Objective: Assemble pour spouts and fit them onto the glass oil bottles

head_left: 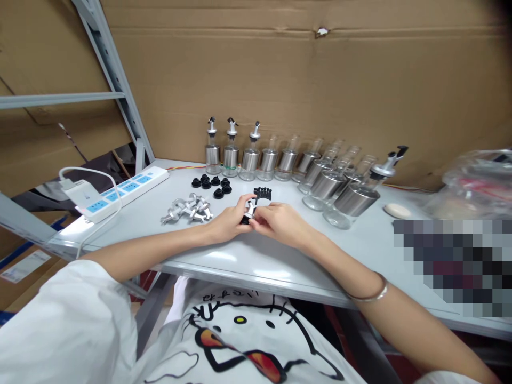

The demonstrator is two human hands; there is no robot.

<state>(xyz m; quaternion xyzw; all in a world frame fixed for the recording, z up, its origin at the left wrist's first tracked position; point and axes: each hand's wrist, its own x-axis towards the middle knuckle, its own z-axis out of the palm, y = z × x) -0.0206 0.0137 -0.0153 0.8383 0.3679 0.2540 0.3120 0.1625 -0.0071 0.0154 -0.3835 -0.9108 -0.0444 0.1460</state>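
Near the table's front edge, my left hand (232, 221) is closed around a silver and black pourer spout (249, 208). From the other side, the fingers of my right hand (276, 220) press together against the same spout, hiding part of it. Just behind my hands is a row of small black caps (264, 193). To the left lie a heap of silver spout pieces (189, 208) and several black rubber stoppers (212, 184). Steel-wrapped glass bottles (269, 160) stand behind; a few at the left carry pourers, and so does one at the right front (358, 197).
A power strip (124, 191) with a white charger and cable (86, 196) lies at the left. A pale oval object (397, 210) and a clear plastic bag (476, 181) are on the right. Cardboard (280, 69) walls the back of the grey table (224, 258).
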